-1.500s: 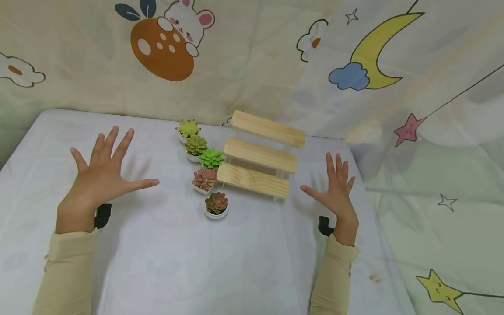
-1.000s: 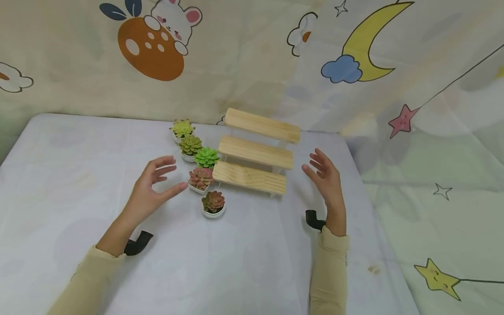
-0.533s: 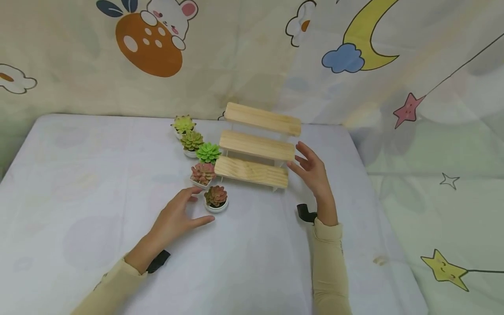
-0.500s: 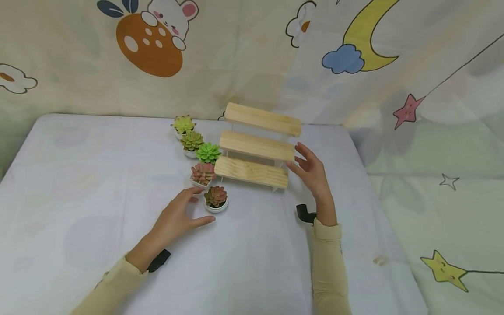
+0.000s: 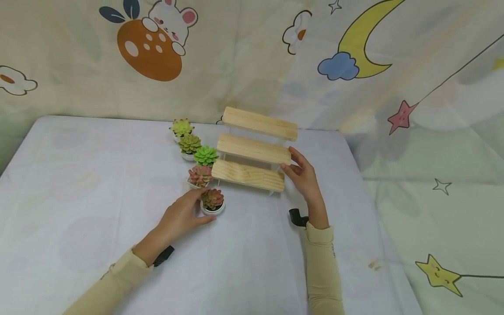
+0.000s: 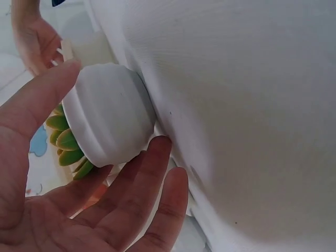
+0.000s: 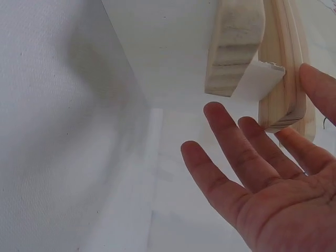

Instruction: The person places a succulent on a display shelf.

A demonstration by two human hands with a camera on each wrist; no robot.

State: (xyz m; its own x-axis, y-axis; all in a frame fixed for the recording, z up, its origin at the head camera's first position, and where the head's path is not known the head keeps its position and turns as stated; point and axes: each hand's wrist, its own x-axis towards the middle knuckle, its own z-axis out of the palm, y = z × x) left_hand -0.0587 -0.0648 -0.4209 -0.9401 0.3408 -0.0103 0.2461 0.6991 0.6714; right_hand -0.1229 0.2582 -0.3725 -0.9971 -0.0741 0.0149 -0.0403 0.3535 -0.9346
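Observation:
My left hand (image 5: pixel 183 216) curls round a small round white pot with a reddish-green succulent (image 5: pixel 213 199). In the left wrist view the thumb meets one side of the white pot (image 6: pixel 113 115) and the fingers lie along the other; the pot rests on the cloth. My right hand (image 5: pixel 305 177) pinches the right end of the middle plank of a three-tier wooden stand (image 5: pixel 253 148). From the right wrist, thumb and index finger sit on either side of that middle plank (image 7: pixel 283 79), with the other fingers loosely extended below.
Left of the stand stand more potted succulents: a pink one (image 5: pixel 200 176), a bright green one (image 5: pixel 205 155), an olive one (image 5: pixel 189 143) and a yellow-green one (image 5: pixel 182 127). White cloth (image 5: pixel 244 262) covers the table. A printed curtain (image 5: pixel 244 57) hangs behind.
From wide-spread fingers above the table, both hands have moved inward. The left has closed round the front succulent's pot, and the right has reached the stand's right end.

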